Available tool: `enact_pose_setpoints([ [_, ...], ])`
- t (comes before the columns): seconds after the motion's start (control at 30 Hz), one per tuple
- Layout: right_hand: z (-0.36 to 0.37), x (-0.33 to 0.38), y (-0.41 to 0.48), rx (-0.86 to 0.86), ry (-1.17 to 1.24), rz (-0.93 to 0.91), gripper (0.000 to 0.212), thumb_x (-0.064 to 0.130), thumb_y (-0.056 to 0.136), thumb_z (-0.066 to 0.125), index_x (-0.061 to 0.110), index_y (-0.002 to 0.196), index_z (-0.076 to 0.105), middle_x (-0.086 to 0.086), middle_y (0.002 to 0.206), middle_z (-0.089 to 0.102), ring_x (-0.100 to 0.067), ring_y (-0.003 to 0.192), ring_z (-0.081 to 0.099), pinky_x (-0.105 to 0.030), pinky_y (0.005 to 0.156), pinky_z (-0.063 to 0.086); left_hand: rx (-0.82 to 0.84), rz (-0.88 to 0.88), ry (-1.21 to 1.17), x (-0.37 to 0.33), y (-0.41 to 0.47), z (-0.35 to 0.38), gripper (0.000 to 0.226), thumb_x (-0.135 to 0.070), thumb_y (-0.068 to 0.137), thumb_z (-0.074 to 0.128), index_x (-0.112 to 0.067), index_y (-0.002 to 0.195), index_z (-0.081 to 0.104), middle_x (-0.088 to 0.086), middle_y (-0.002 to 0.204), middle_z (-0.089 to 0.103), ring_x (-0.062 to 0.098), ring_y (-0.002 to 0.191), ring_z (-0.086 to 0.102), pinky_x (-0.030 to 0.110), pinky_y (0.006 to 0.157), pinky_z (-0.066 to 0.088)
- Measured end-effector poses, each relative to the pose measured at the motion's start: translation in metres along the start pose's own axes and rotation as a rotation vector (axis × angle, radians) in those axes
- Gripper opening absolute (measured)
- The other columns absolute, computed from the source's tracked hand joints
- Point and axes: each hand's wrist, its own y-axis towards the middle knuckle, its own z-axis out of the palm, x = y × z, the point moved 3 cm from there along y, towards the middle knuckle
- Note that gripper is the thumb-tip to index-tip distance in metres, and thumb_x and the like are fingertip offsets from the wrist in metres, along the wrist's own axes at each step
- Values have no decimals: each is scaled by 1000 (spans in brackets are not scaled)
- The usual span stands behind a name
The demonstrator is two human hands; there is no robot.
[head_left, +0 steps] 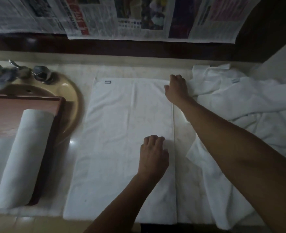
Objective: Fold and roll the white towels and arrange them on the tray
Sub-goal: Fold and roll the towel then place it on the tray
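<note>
So far, two rolled towels (26,157) lie side by side on the tray (61,105) at the left, which sits partly over the sink (74,101). A third, the flat towel (118,140), is spread folded on the surface (122,71) in the middle, not yet rolled. The right grip (177,88) is curled narrow round that towel's far right corner. The left grip (153,153) rests knuckles-up on the cloth near its right edge; whether it pinches any fabric I cannot tell. To the right a crumpled heap (239,101) of white cloth waits, unfolded. By my reckoning the job is well short of done: this towel needs another fold or its roll, then a place on the tray, then the heap.
</note>
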Motion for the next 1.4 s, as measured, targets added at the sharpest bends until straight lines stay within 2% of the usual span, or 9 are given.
enact_pose_setpoints([
  [0.33,-9,-11,28,127,15,7,35,32,103,57,5,125,60,-19,130,60,-38,121,54,-39,98,43,-52,-80,75,-9,6,11,29,-35,92,64,-17,114,64,1,118,57,23,106,51,41,88,51],
  [0.5,-36,-10,31,88,352,90,17,23,93,58,19,108,65,-3,110,65,-27,103,64,-32,80,52,-50,-88,164,-19,4,17,46,-61,89,52,-18,106,58,-1,107,51,22,97,46,38,83,44],
  [0.67,-57,-16,24,95,527,148,18,17,89,52,27,92,67,5,92,65,-14,75,63,-22,54,48,-12,-22,133,-34,2,19,20,-23,73,65,-15,85,51,3,88,49,24,81,43,36,67,38],
  [0.87,-70,-8,19,350,789,60,27,2,96,52,19,103,72,-4,97,78,-16,90,74,-31,79,59,-91,-23,-179,-30,4,-32,11,-8,91,65,-3,81,63,11,86,61,28,83,52,38,74,46],
  [1.03,-66,35,27,178,708,-167,12,24,99,69,21,111,72,4,101,72,-7,89,65,-23,78,54,84,-287,-585,9,-3,-88,37,-33,95,63,-10,69,50,6,69,55,22,68,53,35,70,49],
  [1.1,-55,68,31,121,679,-227,17,26,99,69,17,113,72,1,103,70,-3,87,61,-17,76,49,74,-392,-927,30,-11,-104,33,-29,96,63,-3,77,60,15,77,66,29,76,65,51,83,60],
  [1.17,-38,101,35,101,664,-249,19,27,98,70,12,109,72,-1,98,69,-4,84,60,-18,74,47,91,-493,-1160,48,-19,-117,27,-17,103,59,7,92,64,20,89,72,31,83,70,49,87,62],
  [1.27,-8,152,38,63,621,-275,23,40,93,74,18,97,72,10,81,66,0,73,57,-21,66,44,66,-572,-1220,82,-29,-132,32,-18,105,56,13,104,60,21,91,71,29,83,69,43,83,61],
  [1.4,34,200,38,125,462,-275,19,39,91,75,21,91,69,13,78,62,0,70,56,-22,63,43,22,-645,-1168,134,-35,-140,29,-26,101,64,0,89,65,13,79,64,26,74,59,42,73,51],
])
